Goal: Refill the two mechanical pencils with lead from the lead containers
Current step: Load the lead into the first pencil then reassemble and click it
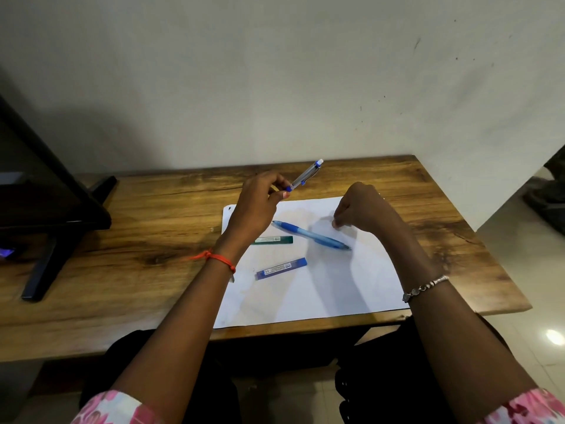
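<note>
**One pencil lifted, one lying on the sheet**

The left hand (256, 206) pinches the lower end of a clear-barrelled mechanical pencil with blue trim and a white cap (305, 175) between thumb and fingertips. The pencil is held off the table and slants up to the right, cap toward the wall, just above centre frame. The right hand (359, 209) is curled into a loose fist to the right of it, fingertips pressed together and pointing down at the white sheet of paper (336, 286); whether they hold anything small I cannot tell.

Between and slightly below the two hands, a second, translucent blue mechanical pencil with a darker grip (310, 235) lies diagonally on the paper, tip toward the upper left. Just below its tip, partly hidden by the left wrist, rests a flat dark green lead container (275, 239). Lower, near the middle of the sheet, lies a flat blue lead container with a white label (281, 268), apart from the green one.

The paper lies on a brown wooden table (137, 228). A black stand (52, 228) occupies the left edge of the frame.
</note>
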